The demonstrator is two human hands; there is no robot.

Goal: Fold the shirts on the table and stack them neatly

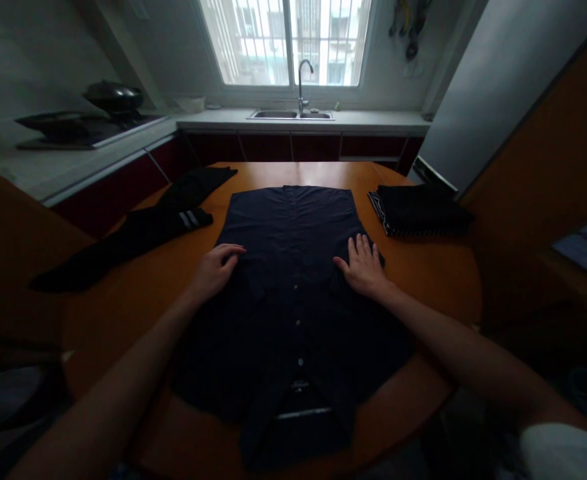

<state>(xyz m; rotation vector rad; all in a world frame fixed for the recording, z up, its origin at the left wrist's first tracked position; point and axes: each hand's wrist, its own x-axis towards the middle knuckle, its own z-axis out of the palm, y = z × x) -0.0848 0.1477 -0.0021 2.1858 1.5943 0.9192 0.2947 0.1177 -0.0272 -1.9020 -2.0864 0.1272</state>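
A dark navy buttoned shirt (293, 267) lies spread flat on the round orange table (423, 267), collar end toward me and hem toward the window. My left hand (216, 270) rests at the shirt's left edge, fingers loosely curled onto the cloth. On the shirt's right side, my right hand (363, 267) lies flat with its fingers stretched out and slightly apart. Neither hand holds anything.
A black garment with white stripes (138, 233) lies across the table's left side. A folded dark garment (418, 210) sits at the right rear. Beyond are a counter with a sink and tap (293, 113), a window, and a wok on a stove (113, 97) at left.
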